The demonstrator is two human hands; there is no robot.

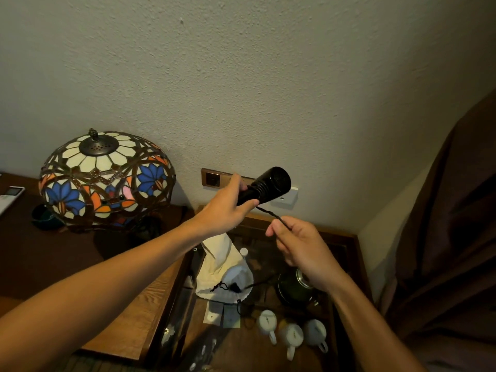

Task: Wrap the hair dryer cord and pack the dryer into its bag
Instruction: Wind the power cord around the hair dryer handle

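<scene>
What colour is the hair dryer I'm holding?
Black hair dryer, seen best in the head view, held in your left hand.

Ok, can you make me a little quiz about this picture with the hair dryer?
1. True or false: the hair dryer is already inside the white drawstring bag.
2. Which hand pinches the black cord? A) left hand B) right hand C) neither
3. Fill in: three white ____ stand near the bottom of the tray.

Key
1. False. The left hand holds the dryer up in front of the wall, and the bag lies below on the wooden tray.
2. B. The right hand grips the cord, with some cord already coiled around the dryer's handle.
3. Mugs.
</scene>
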